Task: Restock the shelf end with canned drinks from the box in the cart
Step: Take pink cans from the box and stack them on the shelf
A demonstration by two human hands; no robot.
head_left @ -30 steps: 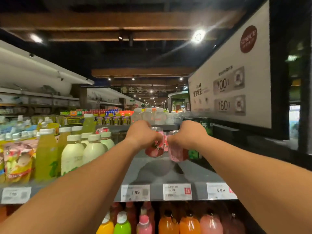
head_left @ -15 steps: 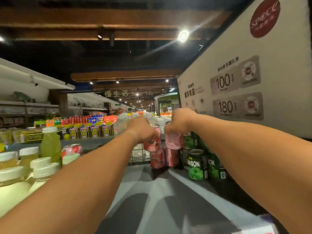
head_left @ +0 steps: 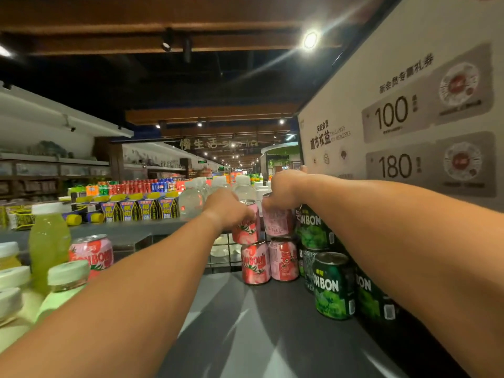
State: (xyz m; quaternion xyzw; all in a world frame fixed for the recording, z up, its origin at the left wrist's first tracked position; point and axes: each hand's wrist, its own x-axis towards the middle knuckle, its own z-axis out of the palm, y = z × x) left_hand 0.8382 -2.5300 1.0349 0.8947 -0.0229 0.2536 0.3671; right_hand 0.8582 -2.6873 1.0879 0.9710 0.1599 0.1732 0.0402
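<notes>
Your left hand (head_left: 227, 207) is curled round a pink Bonbon can (head_left: 245, 227), fingers over its top rim, holding it right above the left one of two pink cans standing on the shelf (head_left: 272, 323). That lower left can (head_left: 255, 264) shows white "BONBON" lettering on pink with a strawberry-like picture near the base; the can in your left hand looks to be touching its lid or just above it, and you cannot tell which.

Your right hand (head_left: 283, 188) grips a second pink can (head_left: 276, 221) from above. This one is turned so its paler back label with small print faces you. It sits over the lower right pink can (head_left: 283, 260), which also shows pale pink with a red Korean character.

Both held cans are upright, side by side and nearly touching at the back of the grey shelf.

Just right of them stand dark green Bonbon grape cans, stacked two high against the wall; the nearest green can (head_left: 334, 286) has a silver lid and white lettering. To your left, well apart from the stack, another pink can (head_left: 91, 253) stands among pale green bottles (head_left: 49, 241) with white caps. A white membership poster (head_left: 409, 118) fills the wall on your right.
</notes>
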